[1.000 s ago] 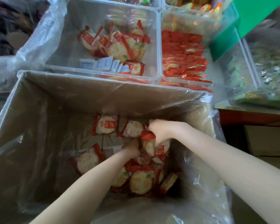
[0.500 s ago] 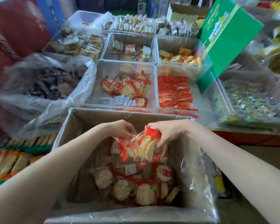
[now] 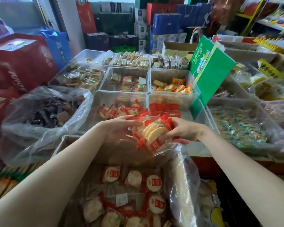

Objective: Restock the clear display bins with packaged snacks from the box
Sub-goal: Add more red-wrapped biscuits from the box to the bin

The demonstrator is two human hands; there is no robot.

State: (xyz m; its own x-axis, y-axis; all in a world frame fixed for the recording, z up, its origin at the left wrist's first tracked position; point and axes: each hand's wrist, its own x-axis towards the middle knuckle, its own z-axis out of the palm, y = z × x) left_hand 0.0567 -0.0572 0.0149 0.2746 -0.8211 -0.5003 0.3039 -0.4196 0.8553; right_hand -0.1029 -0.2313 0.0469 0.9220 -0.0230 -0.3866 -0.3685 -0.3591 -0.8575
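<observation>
- Cardboard box [image 3: 121,154], lined with clear plastic, nearest the viewer; loose red-and-white packaged snacks [image 3: 153,183] lie flat across its bottom.
- Clear display bins [image 3: 103,97], a grid just beyond the box on the surface; the near-middle bin holds the same red-wrapped snacks and has room left, so it reads as the likely target.
- Green sign card [image 3: 210,71], tilted, standing at the right edge of the bins.
- Bundle of snack packs [image 3: 154,135], held in the air above the far edge of the box, short of the target bin. The round discs stand on edge, fanned like stacked coins; the row's long axis runs roughly left to right between the hands, red sealed ends fanning upward and toward the viewer.
- Left hand [image 3: 120,128]: fingers extended, bracing the bundle's left end.
- Right hand [image 3: 182,130]: fingers curled round the bundle's right end, gripping it.
- Handling advice: keep pressure from both ends so the row does not spill, carry it forward over the bin wall, lower close to the packs already there, then release.
</observation>
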